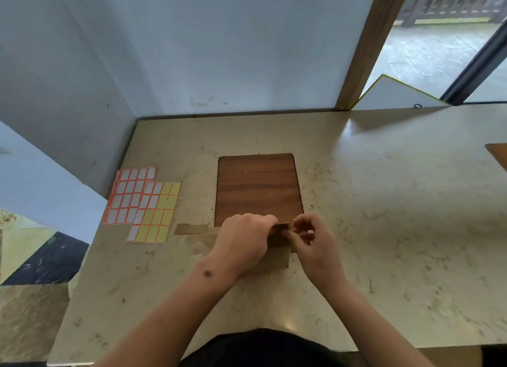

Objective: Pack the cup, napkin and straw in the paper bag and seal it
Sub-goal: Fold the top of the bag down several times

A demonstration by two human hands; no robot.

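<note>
A flat brown paper bag [277, 257] lies on the marble table [384, 229], at the near edge of a wooden inset board [258, 188]. A strip of the bag sticks out to the left of my left hand. My left hand [244, 242] rests on the bag with its fingers curled and pinches a small raised edge of the paper. My right hand [310, 237] pinches the same edge from the right, fingertips meeting the left hand's. Most of the bag is hidden under my hands. No cup, napkin or straw is in view.
Two sheets of label stickers [142, 202], with orange borders and some yellow backing, lie left of the board. White panels stand behind and to the left of the table. A wooden post [365, 46] stands at the back right. Another wooden inset shows at the right edge [498, 152].
</note>
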